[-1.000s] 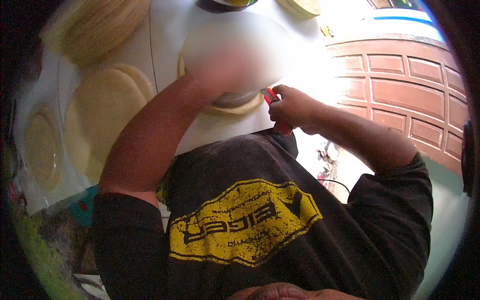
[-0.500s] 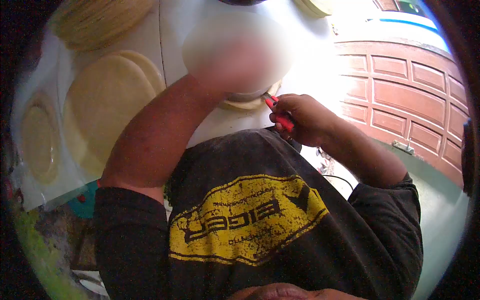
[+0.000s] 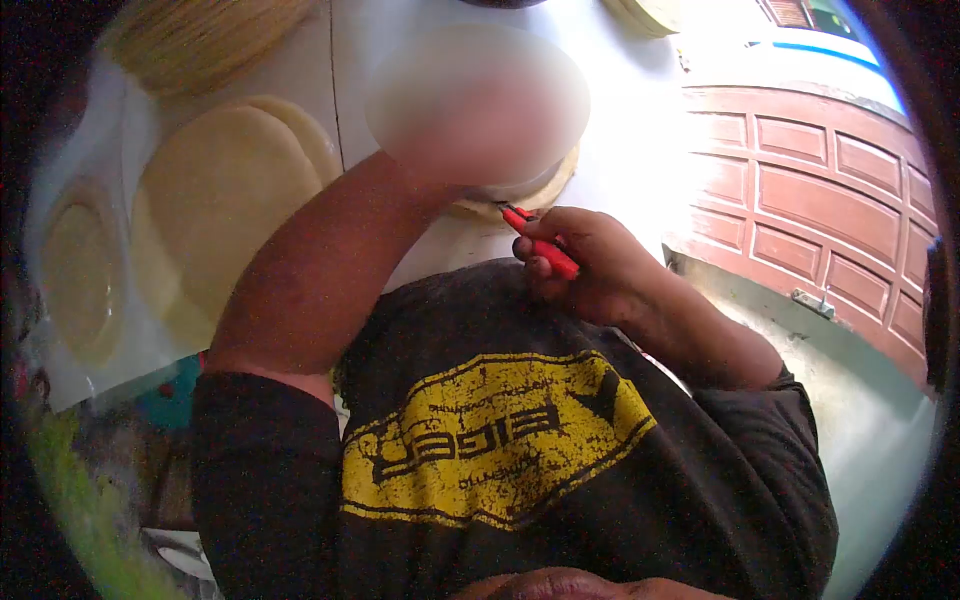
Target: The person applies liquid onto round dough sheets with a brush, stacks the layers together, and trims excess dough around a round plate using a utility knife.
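Note:
My right hand (image 3: 585, 255) is closed around a red-handled utility knife (image 3: 540, 243). Its tip touches or nearly touches the near edge of a cream-coloured round sheet (image 3: 480, 209). On top of that sheet sits a round, greyish rim (image 3: 520, 187), partly covered by the blur. My left forearm (image 3: 330, 240) reaches across to the same spot. A blurred patch covers my left hand (image 3: 490, 115), so its fingers cannot be made out.
Large cream round sheets (image 3: 225, 200) overlap on the white table (image 3: 410, 262) to the left. Beyond them is a pale, finely ridged bundle or stack (image 3: 205, 40). More pale discs (image 3: 645, 12) lie at the far edge. A brown panelled door (image 3: 820, 190) stands at right.
My right hand and the knife have moved left and slightly nearer to me along the sheet's near edge. The left forearm has shifted only slightly.

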`<state>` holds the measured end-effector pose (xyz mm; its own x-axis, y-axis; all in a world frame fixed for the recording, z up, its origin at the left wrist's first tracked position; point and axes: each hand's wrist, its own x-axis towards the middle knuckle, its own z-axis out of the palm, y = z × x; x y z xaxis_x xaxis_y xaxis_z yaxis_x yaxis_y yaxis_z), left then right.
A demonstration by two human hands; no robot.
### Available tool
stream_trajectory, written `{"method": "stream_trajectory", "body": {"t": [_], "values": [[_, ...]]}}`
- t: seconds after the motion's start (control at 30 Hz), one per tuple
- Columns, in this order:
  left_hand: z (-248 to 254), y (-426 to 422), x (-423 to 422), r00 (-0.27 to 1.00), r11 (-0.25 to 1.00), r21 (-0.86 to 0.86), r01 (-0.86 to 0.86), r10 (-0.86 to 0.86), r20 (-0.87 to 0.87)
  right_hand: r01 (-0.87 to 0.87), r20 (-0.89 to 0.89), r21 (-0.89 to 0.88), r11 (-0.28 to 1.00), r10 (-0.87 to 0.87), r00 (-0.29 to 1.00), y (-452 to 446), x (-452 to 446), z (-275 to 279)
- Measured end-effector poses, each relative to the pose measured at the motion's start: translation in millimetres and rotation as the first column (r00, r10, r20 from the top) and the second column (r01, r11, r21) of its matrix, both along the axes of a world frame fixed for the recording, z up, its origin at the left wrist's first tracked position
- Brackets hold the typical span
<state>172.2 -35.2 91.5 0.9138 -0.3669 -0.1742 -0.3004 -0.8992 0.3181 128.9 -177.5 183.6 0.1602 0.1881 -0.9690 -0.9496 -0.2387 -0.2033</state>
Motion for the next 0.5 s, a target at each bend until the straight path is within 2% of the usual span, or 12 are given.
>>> {"method": "stream_trajectory", "body": {"t": [0.13, 0.2, 0.27, 0.43, 0.5], "values": [[2, 2, -3, 1.000, 1.000, -0.017, 0.005, -0.005, -0.030, 0.055, -0.068, 0.150, 0.987, -0.045, 0.997, -8, -4, -13], [-16, -2, -2, 0.995, 0.997, -0.037, -0.060, 0.063, 0.074, 0.077, -0.100, 0.206, 0.975, -0.058, 0.993, -9, -5, -19], [-14, -1, -2, 0.996, 0.998, -0.028, -0.055, 0.057, 0.075, 0.172, -0.167, 0.260, 0.950, -0.131, 0.977, -9, -4, -24], [-18, 5, -3, 0.997, 1.000, 0.012, -0.001, 0.000, 0.073, 0.271, -0.269, 0.372, 0.888, -0.176, 0.947, -16, -7, -43], [-25, 8, -3, 0.990, 0.997, -0.074, 0.023, -0.013, 0.141, 0.311, -0.298, 0.412, 0.856, -0.196, 0.934, -18, -7, -56]]}}
